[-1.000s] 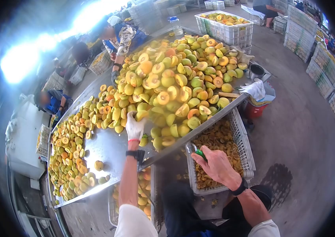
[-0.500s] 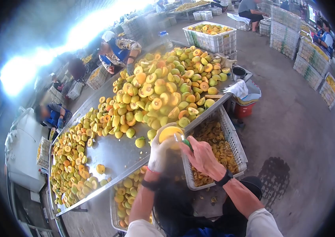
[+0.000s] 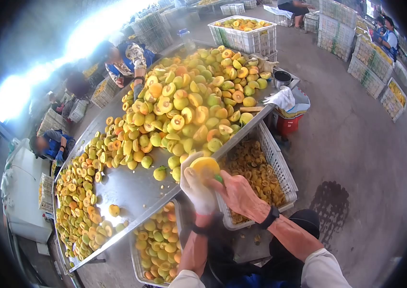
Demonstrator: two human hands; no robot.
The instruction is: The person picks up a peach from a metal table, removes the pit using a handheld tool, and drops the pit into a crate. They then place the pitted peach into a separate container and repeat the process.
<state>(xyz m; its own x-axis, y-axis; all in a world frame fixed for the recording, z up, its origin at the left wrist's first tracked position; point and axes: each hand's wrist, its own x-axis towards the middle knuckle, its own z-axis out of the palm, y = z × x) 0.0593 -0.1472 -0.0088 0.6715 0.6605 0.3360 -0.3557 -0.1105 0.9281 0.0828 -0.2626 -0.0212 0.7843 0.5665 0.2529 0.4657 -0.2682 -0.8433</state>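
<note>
My left hand (image 3: pixel 196 192), in a white glove, is closed around a yellow peach half (image 3: pixel 203 166) whose cut face shows. In my bare right hand (image 3: pixel 242 196) is a small tool with a green handle (image 3: pixel 218 178), held against the fruit; its working end is blurred and hidden. Both hands are just over the near edge of the metal table (image 3: pixel 134 186). Beyond them rises a large heap of halved peaches (image 3: pixel 177 108). Below my right hand, a white crate (image 3: pixel 284 168) holds brown-yellow scraps that look like pits.
Another crate (image 3: pixel 180 230) full of peaches stands under the table edge at left. A metal cup (image 3: pixel 281 79), white gloves (image 3: pixel 282 98) and a red bucket (image 3: pixel 288 124) are at the right corner. A co-worker (image 3: pixel 129 62) reaches into the heap from the far side.
The view has shifted slightly, so the table appears further left. My left hand has turned a little around the peach half, and my right hand has come closer, covering more of the green-handled tool.
</note>
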